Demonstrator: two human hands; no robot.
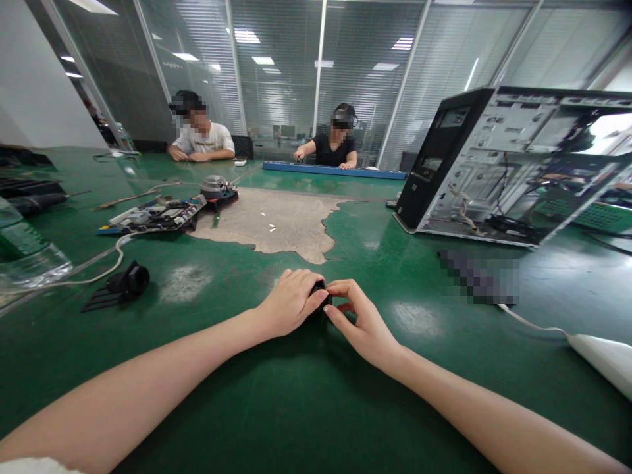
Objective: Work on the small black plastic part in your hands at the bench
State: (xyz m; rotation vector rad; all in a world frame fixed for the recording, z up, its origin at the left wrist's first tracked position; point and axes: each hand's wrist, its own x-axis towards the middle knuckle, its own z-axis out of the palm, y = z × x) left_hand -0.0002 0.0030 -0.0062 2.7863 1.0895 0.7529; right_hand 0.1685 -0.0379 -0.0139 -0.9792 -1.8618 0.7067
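A small black object (322, 304) rests on the green table (276, 408) in front of me, mostly covered by my fingers. My left hand (295, 299) is wrapped over it from the left, thumb on its near side. From the right, my right hand (360, 319) pinches its edge between thumb and forefinger. To the left lies a black part with a round end and thin slats (129, 280).
An open computer case (439, 158) stands at the right. Back left are a circuit board (158, 214) and a cooler (217, 191). A bottle (29, 250) stands far left; cables cross nearby. Two people sit opposite, one behind a blue strip (336, 171).
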